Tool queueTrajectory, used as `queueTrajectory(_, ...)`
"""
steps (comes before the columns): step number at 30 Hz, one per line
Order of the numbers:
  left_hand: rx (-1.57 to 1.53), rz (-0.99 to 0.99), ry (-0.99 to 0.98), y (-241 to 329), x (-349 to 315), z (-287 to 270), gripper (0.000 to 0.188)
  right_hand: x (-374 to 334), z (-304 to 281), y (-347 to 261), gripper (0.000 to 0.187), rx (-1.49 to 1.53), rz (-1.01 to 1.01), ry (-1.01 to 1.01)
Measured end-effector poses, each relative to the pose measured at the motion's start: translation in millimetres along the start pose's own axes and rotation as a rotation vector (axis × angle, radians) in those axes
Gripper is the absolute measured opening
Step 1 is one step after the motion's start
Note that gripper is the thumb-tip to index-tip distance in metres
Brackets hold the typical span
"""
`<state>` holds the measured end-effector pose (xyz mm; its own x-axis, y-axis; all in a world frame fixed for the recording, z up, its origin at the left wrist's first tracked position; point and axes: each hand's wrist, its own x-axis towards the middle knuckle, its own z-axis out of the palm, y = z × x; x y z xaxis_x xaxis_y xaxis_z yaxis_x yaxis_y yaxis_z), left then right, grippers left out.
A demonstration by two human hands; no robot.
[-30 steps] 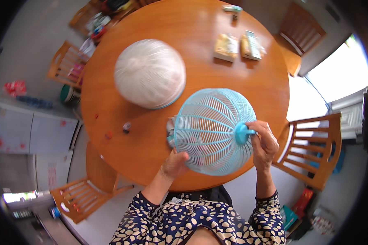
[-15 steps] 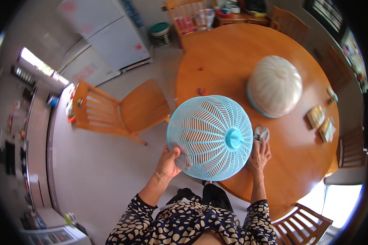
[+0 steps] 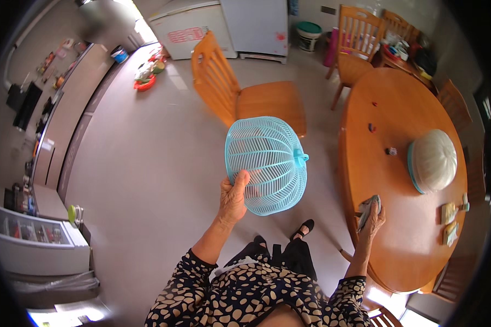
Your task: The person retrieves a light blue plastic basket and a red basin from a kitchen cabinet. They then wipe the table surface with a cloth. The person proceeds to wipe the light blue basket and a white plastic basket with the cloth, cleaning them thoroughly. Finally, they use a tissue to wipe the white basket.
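My left hand [image 3: 233, 201] grips the rim of a light-blue slatted plastic food cover [image 3: 266, 163], with the thumb on the outside. The cover is tilted sideways over the floor, its knob pointing right. At the near left edge of the wooden table [image 3: 403, 245], my right hand [image 3: 374, 222] is closed on a crumpled grey cloth [image 3: 370, 206]. A second dome cover [image 3: 435, 162], whitish with a blue rim, sits on the table farther right. Near it lies a small dark item [image 3: 390, 151] that I cannot make out.
A wooden chair [image 3: 270, 101] stands ahead, behind the blue cover. Two small packets [image 3: 449, 223] lie at the table's right side. Beyond are a lidded bucket [image 3: 309, 37], another chair [image 3: 354, 43] and a white chest freezer [image 3: 193, 32]. A red basin [image 3: 145, 83] rests on the floor.
My view has turned left. The blue cover has moved away from the table, out over the floor, and tipped further. My right hand has gathered up the cloth and is at the table edge.
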<state>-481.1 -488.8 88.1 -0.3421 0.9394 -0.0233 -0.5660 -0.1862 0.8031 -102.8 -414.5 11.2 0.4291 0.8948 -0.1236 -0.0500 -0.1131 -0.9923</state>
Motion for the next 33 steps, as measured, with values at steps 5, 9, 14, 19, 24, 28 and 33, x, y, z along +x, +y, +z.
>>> queueTrajectory(5, -0.107, -0.077, 0.019, 50, -12, -51, 0.037, -67, 130, -38, 0.015, 0.220, 0.016, -0.415)
queueTrajectory(9, -0.227, -0.088, 0.080, 58, -2, -85, 0.038, -127, 243, -53, 0.016, 0.090, -0.160, -0.681)
queueTrajectory(14, -0.303, -0.051, 0.103, 73, 36, -124, 0.042, -183, 384, -43, 0.037, -0.086, -0.835, -0.946)
queueTrajectory(19, -0.243, 0.084, 0.199, 127, 79, -184, 0.042, -191, 524, -70, 0.035, 0.048, -0.564, -1.286)
queueTrajectory(24, -0.195, 0.227, 0.333, 175, 111, -247, 0.042, -227, 660, -88, 0.034, 0.128, -0.443, -1.610)
queueTrajectory(28, -0.199, 0.272, 0.556, 231, 137, -305, 0.048, -282, 739, -75, 0.034, 0.264, -0.790, -1.596)
queueTrajectory(33, -0.249, 0.325, 0.623, 300, 185, -401, 0.052, -341, 847, -47, 0.036, 0.299, -0.959, -1.563)
